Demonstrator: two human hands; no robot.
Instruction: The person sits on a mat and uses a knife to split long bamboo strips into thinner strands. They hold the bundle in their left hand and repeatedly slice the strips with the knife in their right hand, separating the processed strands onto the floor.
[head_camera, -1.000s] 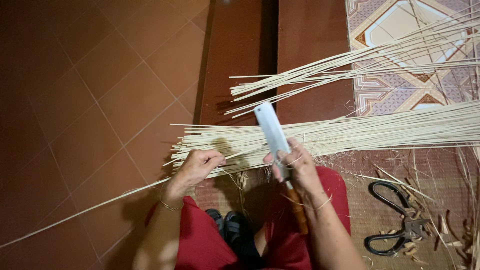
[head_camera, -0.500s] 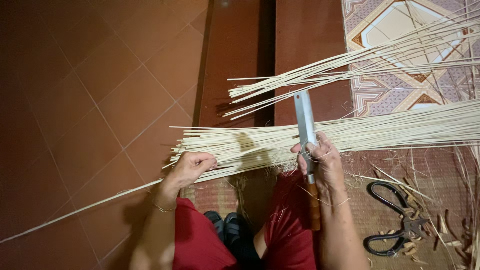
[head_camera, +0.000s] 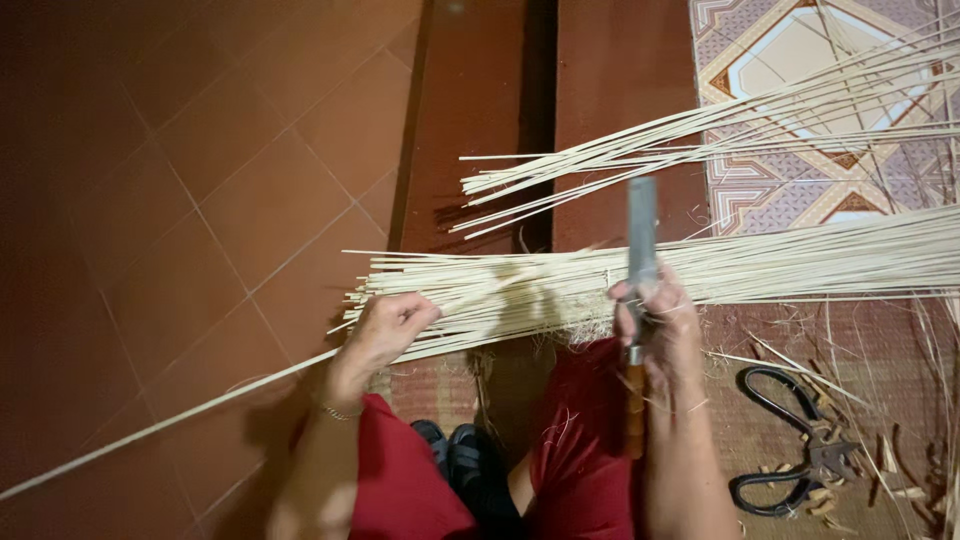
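Note:
My left hand (head_camera: 385, 325) grips a long pale cane strip (head_camera: 180, 412) that runs down to the lower left across the floor. My right hand (head_camera: 662, 325) holds a cleaver-like knife (head_camera: 640, 232) by its wooden handle, blade edge-on and upright over the strips. A thick bundle of pale cane strips (head_camera: 760, 268) lies across my lap, from my hands out to the right. A second, looser bundle of strips (head_camera: 720, 130) fans out above it.
Black scissors (head_camera: 795, 440) lie on the mat at the lower right among cane shavings. A patterned floor mat (head_camera: 800, 60) is at the upper right. Red-brown floor tiles (head_camera: 200, 180) fill the left. My red trousers and dark sandals (head_camera: 470, 470) show below.
The knife has turned from flat-side-up to edge-on and moved right. My left hand stays on the strip by the bundle's ends.

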